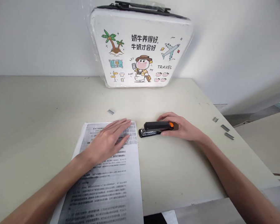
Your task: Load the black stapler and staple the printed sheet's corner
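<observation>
The printed sheets [102, 199] lie lengthwise before the person, and the left hand [110, 137] rests flat on their upper part, gripping nothing, probably so that they do not slide. Just beside their right edge is the black stapler [154, 126], its front towards the paper, with the thumb and fingers of the right hand [179, 127] closed around its rear, seemingly for steady control. Farther, a staple strip [110, 111] lies loose, and behind it the white carrying case [140, 26] stands upright near the wall [37, 37], perhaps to leave working room.
</observation>
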### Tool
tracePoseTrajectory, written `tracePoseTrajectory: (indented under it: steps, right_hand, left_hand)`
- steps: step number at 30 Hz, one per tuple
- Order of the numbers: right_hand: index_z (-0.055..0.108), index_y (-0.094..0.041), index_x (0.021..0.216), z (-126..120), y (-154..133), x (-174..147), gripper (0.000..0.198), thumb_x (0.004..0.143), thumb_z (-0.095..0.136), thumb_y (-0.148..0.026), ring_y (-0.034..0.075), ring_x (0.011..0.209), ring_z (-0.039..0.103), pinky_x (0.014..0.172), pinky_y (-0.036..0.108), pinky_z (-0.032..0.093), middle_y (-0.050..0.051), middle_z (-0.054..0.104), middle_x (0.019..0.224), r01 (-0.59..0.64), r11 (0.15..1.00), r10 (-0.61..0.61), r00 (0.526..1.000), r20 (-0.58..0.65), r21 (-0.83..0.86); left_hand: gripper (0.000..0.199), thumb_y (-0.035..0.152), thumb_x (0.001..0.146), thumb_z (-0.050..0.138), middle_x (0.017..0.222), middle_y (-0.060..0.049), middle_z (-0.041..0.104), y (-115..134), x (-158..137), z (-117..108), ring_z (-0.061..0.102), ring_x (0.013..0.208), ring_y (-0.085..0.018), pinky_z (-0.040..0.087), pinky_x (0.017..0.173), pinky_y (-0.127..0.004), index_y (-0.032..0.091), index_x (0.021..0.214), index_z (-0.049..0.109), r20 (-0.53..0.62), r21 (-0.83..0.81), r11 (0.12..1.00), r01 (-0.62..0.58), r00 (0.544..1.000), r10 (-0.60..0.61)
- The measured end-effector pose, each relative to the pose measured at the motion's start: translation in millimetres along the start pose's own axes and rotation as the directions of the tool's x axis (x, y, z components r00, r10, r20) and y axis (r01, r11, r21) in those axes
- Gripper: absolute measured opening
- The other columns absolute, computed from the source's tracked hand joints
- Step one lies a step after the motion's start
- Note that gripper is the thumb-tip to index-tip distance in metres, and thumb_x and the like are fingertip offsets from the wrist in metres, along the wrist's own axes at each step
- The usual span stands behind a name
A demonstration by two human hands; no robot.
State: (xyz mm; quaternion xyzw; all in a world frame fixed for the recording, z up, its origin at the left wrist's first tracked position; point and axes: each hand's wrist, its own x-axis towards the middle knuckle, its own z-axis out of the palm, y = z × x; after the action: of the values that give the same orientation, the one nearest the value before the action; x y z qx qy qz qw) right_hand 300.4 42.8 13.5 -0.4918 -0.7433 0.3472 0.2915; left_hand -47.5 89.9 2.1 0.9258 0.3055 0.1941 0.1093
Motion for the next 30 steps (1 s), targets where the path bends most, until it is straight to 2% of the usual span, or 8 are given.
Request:
tracePoseTrajectory:
  steps: [8,12,15,23,30]
  right_hand:
    - [0.074,-0.030,0.109,1,-2,0,0.035,0.090,0.073,-0.059,0.033,0.125,0.062,0.099,0.051,0.059,0.009,0.067,0.134,-0.021,0.999,0.021,1.000,0.004,-0.026]
    - [0.075,-0.029,0.112,-1,-7,-1,0.044,0.103,0.049,-0.064,0.030,0.127,0.061,0.104,0.047,0.054,0.008,0.068,0.136,-0.045,0.999,0.045,0.999,-0.008,-0.015]
    - [0.073,-0.030,0.116,0,-10,-3,0.049,0.108,0.037,-0.062,0.028,0.125,0.063,0.110,0.045,0.049,0.006,0.070,0.135,-0.111,0.993,0.112,0.993,-0.042,0.035]
    - [0.071,-0.030,0.122,3,-9,-3,0.050,0.108,0.036,-0.062,0.027,0.120,0.064,0.108,0.044,0.049,0.006,0.071,0.132,-0.173,0.982,0.177,0.982,-0.064,0.072]
    - [0.065,-0.032,0.130,9,-2,-2,0.049,0.110,0.031,-0.061,0.027,0.135,0.056,0.119,0.046,0.041,0.005,0.065,0.140,-0.064,0.998,0.065,0.990,-0.127,0.007]
  left_hand:
    - [0.046,0.033,0.109,0.044,0.155,-0.007,0.059,-1,0,-1,0.053,0.146,-0.025,0.044,0.124,-0.052,0.024,0.154,0.052,-0.018,-0.005,1.000,-0.002,1.000,0.002]
    - [0.045,0.028,0.109,0.042,0.153,-0.007,0.061,-1,1,-2,0.054,0.145,-0.025,0.044,0.123,-0.052,0.023,0.151,0.055,-0.021,0.009,1.000,-0.026,0.999,0.026]
    - [0.044,0.026,0.107,0.042,0.153,-0.006,0.061,-2,1,-2,0.055,0.144,-0.026,0.044,0.123,-0.052,0.024,0.149,0.057,-0.033,0.006,1.000,-0.018,0.999,0.018]
    - [0.045,0.021,0.104,0.040,0.149,-0.007,0.063,-3,-1,-3,0.055,0.143,-0.025,0.046,0.121,-0.051,0.023,0.145,0.060,-0.051,0.029,1.000,0.010,0.999,-0.008]
    - [0.044,0.017,0.103,0.041,0.148,-0.008,0.064,-5,0,-2,0.055,0.141,-0.025,0.045,0.121,-0.050,0.021,0.142,0.061,-0.077,0.036,0.999,-0.005,0.997,0.008]
